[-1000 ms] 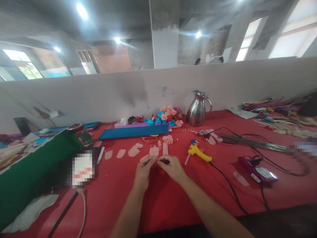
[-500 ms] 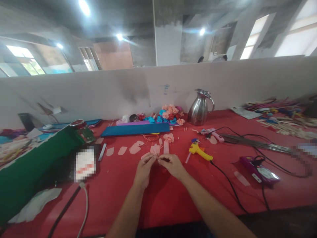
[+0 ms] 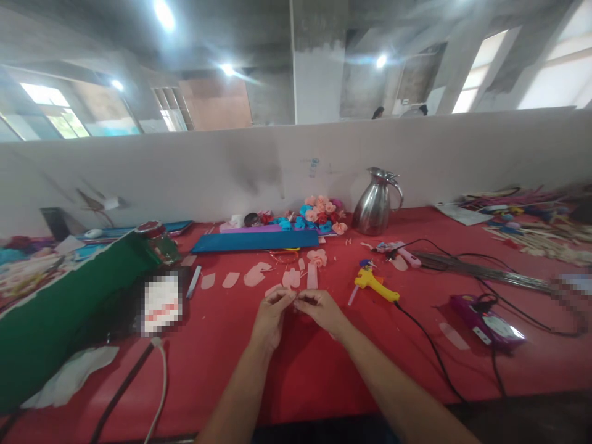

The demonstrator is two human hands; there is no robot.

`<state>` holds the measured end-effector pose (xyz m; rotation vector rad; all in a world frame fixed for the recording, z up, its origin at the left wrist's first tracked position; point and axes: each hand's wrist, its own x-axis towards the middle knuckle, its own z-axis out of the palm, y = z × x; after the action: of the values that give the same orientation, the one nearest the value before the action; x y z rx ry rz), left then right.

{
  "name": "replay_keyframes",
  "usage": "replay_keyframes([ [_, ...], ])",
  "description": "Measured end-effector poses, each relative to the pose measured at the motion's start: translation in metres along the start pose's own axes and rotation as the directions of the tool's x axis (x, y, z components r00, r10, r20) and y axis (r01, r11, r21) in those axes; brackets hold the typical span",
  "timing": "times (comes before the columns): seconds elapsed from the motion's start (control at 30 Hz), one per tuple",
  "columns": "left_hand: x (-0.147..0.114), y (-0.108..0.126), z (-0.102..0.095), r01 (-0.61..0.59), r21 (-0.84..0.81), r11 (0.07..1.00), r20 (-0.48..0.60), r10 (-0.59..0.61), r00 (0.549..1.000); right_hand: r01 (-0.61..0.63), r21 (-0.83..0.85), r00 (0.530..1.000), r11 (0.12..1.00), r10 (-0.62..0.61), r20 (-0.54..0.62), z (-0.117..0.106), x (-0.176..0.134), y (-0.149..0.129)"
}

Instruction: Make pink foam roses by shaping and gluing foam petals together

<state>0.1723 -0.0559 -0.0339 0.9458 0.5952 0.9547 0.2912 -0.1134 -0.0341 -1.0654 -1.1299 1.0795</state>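
My left hand (image 3: 270,317) and my right hand (image 3: 322,313) meet fingertip to fingertip above the red table. Both are closed in a pinch on a small pink petal piece (image 3: 291,290), mostly hidden by the fingers. Beyond them lie loose pink petals (image 3: 230,280), a pink strip (image 3: 312,275) and a pink artificial rose (image 3: 317,257). A yellow glue gun (image 3: 379,286) rests to the right of my right hand, its clear glue stick pointing toward me.
A blue sheet (image 3: 254,242) lies behind the petals, with artificial roses (image 3: 319,211) and a steel jug (image 3: 374,203) farther back. Wires (image 3: 481,268) and a purple power box (image 3: 488,324) occupy the right. A green divider (image 3: 78,308) and a glass jar (image 3: 160,243) stand left.
My fingertips have drawn closer together, and less of the pink piece shows above them. The whole view has shifted slightly; the things on the table stay in place.
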Motion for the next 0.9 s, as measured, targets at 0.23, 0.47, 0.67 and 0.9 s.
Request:
replay_keyframes([
  [0.23,-0.001,0.0,-0.001,-0.02,-0.012,1.0,-0.024,0.02,1.0,0.011,-0.06,0.999,0.998,-0.013,-0.034,0.0,0.001,0.007],
  [0.47,-0.001,0.002,-0.002,0.036,-0.045,0.998,-0.09,-0.04,0.995,0.032,-0.113,0.997,0.993,-0.04,-0.069,-0.002,0.001,0.008],
  [0.67,0.0,0.006,-0.002,0.018,-0.039,0.999,-0.109,-0.022,0.994,0.018,-0.145,0.999,0.989,-0.024,-0.037,-0.002,0.001,0.011],
  [0.9,-0.003,0.004,0.0,0.039,0.006,0.999,-0.059,-0.038,0.998,0.027,-0.126,0.999,0.992,-0.033,-0.041,-0.001,0.001,0.011],
])
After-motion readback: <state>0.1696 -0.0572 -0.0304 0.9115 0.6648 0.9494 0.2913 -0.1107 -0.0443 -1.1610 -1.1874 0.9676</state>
